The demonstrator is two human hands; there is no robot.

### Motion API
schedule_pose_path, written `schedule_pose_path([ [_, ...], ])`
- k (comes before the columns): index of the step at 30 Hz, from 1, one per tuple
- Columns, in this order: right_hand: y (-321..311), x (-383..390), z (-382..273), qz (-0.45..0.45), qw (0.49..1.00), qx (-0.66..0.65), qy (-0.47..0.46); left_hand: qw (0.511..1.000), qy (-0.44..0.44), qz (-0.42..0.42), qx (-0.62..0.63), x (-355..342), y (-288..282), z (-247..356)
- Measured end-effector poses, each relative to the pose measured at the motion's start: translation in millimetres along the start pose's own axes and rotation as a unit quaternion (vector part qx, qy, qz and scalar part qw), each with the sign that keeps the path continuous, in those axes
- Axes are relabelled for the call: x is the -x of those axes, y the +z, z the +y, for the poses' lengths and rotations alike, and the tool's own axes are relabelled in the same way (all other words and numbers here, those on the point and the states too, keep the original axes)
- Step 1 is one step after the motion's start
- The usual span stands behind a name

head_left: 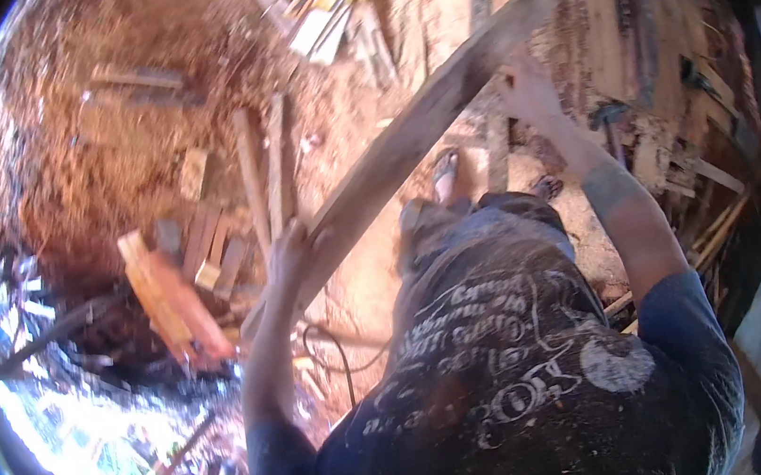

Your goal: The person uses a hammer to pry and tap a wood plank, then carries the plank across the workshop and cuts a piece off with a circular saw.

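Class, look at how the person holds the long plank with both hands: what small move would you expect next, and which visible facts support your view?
Probably lowering the long plank toward the sawdust-covered ground. The left hand grips its near end, the right hand steadies it farther up, and it slants in the air above scattered offcuts. That is only a judgement.

A long weathered wooden plank (415,133) slants diagonally, held at both ends.

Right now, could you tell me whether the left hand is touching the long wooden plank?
Touching. The head view shows the left hand with its fingers wrapped around the lower end of the long wooden plank.
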State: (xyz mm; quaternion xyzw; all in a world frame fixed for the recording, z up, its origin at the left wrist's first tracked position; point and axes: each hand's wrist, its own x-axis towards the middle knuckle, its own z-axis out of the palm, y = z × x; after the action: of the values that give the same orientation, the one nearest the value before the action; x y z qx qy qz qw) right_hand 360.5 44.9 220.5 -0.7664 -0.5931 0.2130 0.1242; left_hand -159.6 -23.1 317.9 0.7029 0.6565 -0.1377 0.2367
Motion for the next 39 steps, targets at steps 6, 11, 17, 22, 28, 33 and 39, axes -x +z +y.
schedule_pose_path([
  [6, 1.6, -44.9, -49.0, -0.004, 0.945, 0.244, -0.220, 0.996, -0.021, -0.019, -0.081, 38.4, -16.5, -3.8],
  [11, 23.3, -77.3, -42.4, -0.179, 0.934, 0.222, -0.217, 0.998, 0.001, 0.005, -0.065, 38.2, 1.0, -12.5],
  [17, -35.0, -53.8, -22.8, -0.210, 0.939, 0.146, -0.230, 0.996, 0.064, 0.043, -0.051, 5.1, -23.7, -35.6],
  [22, -132.0, 32.1, -10.9, -0.167, 0.976, 0.034, -0.134, 0.983, 0.174, 0.035, -0.044, -67.3, -47.1, -20.7],
  [28, -131.4, 198.5, 80.6, -0.064, 0.997, -0.016, 0.034, 0.933, 0.335, -0.059, -0.118, -142.4, -61.9, 106.2],
  [33, -110.8, 341.4, 94.9, -0.044, 0.977, -0.045, 0.202, 0.862, 0.439, -0.118, -0.222, -163.3, -56.8, 210.2],
  [39, -46.9, 497.8, 87.7, 0.024, 0.933, -0.091, 0.348, 0.767, 0.504, -0.189, -0.351, -125.0, -16.2, 340.4],
])
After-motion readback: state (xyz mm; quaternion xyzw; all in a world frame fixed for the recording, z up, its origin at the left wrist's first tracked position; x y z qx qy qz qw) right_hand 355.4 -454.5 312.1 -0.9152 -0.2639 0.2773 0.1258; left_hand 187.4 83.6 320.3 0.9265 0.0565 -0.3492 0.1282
